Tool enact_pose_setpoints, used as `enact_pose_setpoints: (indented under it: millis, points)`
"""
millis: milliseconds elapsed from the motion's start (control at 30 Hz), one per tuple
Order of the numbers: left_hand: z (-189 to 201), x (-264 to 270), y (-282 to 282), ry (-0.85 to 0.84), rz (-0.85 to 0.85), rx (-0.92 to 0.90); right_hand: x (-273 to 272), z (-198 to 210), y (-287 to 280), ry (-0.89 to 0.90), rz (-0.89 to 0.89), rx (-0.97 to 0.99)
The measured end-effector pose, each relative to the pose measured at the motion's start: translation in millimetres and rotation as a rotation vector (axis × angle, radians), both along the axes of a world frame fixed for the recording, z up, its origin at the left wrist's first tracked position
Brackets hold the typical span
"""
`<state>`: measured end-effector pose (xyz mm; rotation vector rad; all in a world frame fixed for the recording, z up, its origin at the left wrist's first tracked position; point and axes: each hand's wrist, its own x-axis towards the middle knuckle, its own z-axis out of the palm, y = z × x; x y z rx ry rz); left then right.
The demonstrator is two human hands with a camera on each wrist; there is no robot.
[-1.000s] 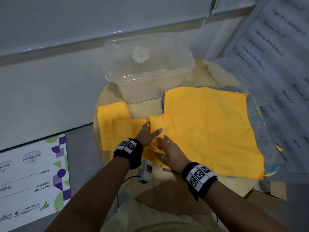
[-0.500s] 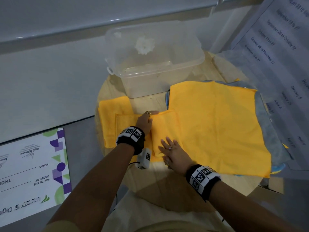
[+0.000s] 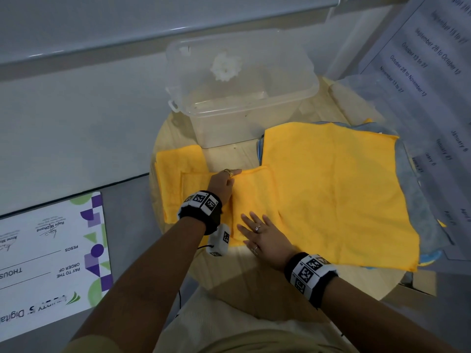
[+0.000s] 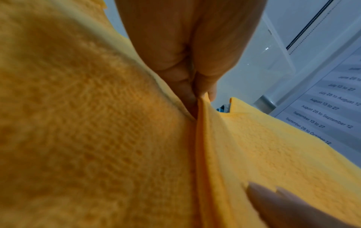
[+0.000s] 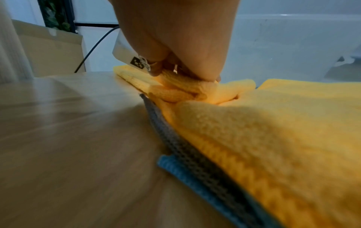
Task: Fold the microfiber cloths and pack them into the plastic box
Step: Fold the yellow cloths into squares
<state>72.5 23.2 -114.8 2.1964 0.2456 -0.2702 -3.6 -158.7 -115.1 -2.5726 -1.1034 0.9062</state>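
At frame centre, the left hand (image 3: 222, 181) pinches a folded yellow cloth (image 3: 254, 197) while the flat, open right hand (image 3: 265, 236) presses it; next, seemingly, lifting it into the plastic box (image 3: 244, 115).

Head looks down; wrists close, sharing cloth (image 3: 252, 197).

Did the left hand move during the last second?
Yes. The left hand slid away from the person, toward the plastic box, along the left edge of the folded yellow cloth.
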Motion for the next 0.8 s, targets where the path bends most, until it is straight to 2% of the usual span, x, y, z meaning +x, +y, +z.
enact_pose_setpoints:
  millis: [100,200,267,333,367,400,433,500,600,700,733,800]
  points:
    - [-1.5,-2.4,4.0,-0.022,0.011,0.037,-2.4,1.5,5.7,0.025,0.008,-0.014]
    - [-7.1,-5.9,6.7,-0.017,-0.063,0.180,-1.0,8.4,9.9,0.080,0.012,-0.020]
    - [-3.6,-13.3,1.6,-0.100,-0.155,0.343,1.5,13.0,7.4,0.056,-0.174,0.172]
    - [2.2,-27.9,-9.8,-0.098,-0.344,0.470,5.7,14.8,-1.5,-0.165,-0.474,0.356]
    - [2.4,-37.8,-16.1,-0.033,-0.442,0.517,9.6,14.2,-7.9,-0.239,-0.644,0.364]
    - [-0.9,-47.9,-20.8,0.059,-0.520,0.558,14.3,14.7,-13.2,-0.229,-0.784,0.319]
    - [-5.7,-56.6,-23.3,0.142,-0.567,0.591,18.8,13.9,-16.9,-0.147,-0.876,0.232]
    - [-17.9,-66.8,-22.3,0.189,-0.599,0.629,27.0,11.8,-20.3,0.004,-0.879,0.068]
    - [-22.4,-65.2,-20.5,0.173,-0.597,0.611,36.1,14.6,-14.9,0.021,-0.793,-0.030]
    - [-16.9,-57.2,-19.1,0.245,-0.575,0.503,41.0,19.7,-5.5,-0.019,-0.720,-0.117]
    - [-12.5,-53.9,-18.2,0.279,-0.556,0.427,40.7,21.8,-1.8,-0.031,-0.706,-0.098]
    - [6.7,-48.4,-15.5,0.310,-0.413,0.144,36.2,27.2,7.6,-0.025,-0.705,0.064]
